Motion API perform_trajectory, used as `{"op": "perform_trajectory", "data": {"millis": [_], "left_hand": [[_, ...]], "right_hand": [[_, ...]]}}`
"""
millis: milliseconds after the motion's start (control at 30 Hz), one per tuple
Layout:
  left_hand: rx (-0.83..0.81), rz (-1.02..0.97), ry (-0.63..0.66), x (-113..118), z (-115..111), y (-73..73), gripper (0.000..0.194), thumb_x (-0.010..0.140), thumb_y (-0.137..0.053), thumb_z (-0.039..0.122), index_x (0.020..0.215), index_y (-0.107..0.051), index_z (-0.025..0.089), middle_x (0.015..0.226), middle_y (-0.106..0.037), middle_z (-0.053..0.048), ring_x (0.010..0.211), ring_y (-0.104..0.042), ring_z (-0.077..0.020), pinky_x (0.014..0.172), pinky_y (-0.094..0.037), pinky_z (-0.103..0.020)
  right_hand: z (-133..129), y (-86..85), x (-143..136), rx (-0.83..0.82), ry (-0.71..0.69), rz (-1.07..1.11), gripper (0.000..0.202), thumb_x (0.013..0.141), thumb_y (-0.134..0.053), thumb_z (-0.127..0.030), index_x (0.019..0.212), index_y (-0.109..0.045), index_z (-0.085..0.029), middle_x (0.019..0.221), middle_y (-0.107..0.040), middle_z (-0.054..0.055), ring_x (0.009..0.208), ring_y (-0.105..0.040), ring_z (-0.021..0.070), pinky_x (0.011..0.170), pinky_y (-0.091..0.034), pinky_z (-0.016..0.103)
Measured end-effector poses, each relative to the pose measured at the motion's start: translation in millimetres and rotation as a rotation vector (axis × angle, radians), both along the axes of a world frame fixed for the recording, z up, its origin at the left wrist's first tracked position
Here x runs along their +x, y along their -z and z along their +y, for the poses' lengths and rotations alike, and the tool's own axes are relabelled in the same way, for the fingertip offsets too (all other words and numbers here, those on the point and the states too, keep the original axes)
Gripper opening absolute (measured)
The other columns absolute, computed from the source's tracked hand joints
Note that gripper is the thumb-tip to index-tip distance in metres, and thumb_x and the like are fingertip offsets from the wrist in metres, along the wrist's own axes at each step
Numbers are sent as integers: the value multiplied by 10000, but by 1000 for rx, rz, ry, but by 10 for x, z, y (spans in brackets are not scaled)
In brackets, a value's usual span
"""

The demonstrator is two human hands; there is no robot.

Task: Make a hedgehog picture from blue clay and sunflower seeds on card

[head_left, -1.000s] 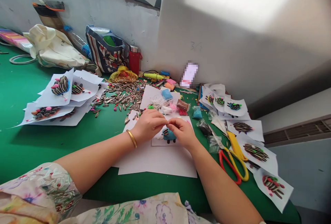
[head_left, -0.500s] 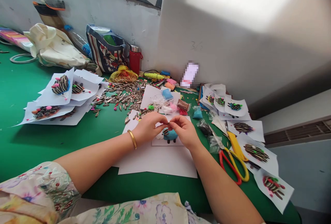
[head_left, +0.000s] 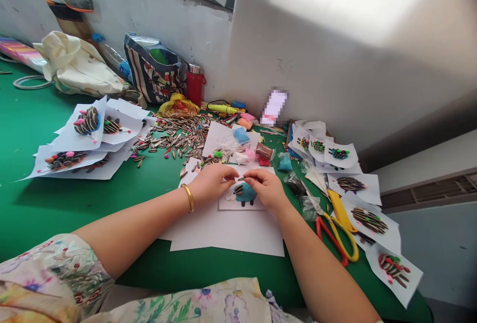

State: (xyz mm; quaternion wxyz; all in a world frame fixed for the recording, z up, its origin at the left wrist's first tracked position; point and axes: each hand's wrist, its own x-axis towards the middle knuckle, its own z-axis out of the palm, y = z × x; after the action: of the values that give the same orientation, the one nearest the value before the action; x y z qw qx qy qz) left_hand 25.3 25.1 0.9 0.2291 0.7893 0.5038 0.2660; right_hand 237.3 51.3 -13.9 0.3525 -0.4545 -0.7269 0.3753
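A sunflower seed point(head_left: 241, 179) is pinched between the thumb and forefinger of my right hand point(head_left: 269, 190), over the upper edge of a small white card. My left hand point(head_left: 212, 182) is just left of the seed, its thumb and fingertips slightly apart with nothing seen between them. Below my fingers, a blue clay animal shape point(head_left: 245, 193) with dark feet lies on the card point(head_left: 227, 204). A few striped seeds sit on the shape's left part. My right fingers hide some of its right side. Larger white sheets point(head_left: 227, 233) lie under the card.
Loose sunflower seeds point(head_left: 175, 134) are heaped behind my left hand. Clay packets point(head_left: 264, 151) lie beyond the card. Scissors point(head_left: 337, 236) and a yellow cutter point(head_left: 340, 209) lie right of my right forearm. Finished seed pictures point(head_left: 87, 129) are stacked left, with others point(head_left: 370, 219) along the right edge.
My hands have parted slightly; the left moved a little left, away from the seed. The seed now shows in my right fingertips, and more of the blue shape is visible.
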Motion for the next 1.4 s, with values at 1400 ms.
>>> {"op": "perform_trajectory", "data": {"millis": [1400], "left_hand": [[206, 412, 198, -68, -10, 64, 267, 912, -558, 171, 1000, -776, 297, 900, -653, -57, 839, -547, -198, 761, -387, -319]], "right_hand": [[82, 125, 13, 137, -182, -287, 200, 902, -596, -195, 961, -781, -239, 927, -693, 53, 914, -645, 195, 851, -517, 326]]}}
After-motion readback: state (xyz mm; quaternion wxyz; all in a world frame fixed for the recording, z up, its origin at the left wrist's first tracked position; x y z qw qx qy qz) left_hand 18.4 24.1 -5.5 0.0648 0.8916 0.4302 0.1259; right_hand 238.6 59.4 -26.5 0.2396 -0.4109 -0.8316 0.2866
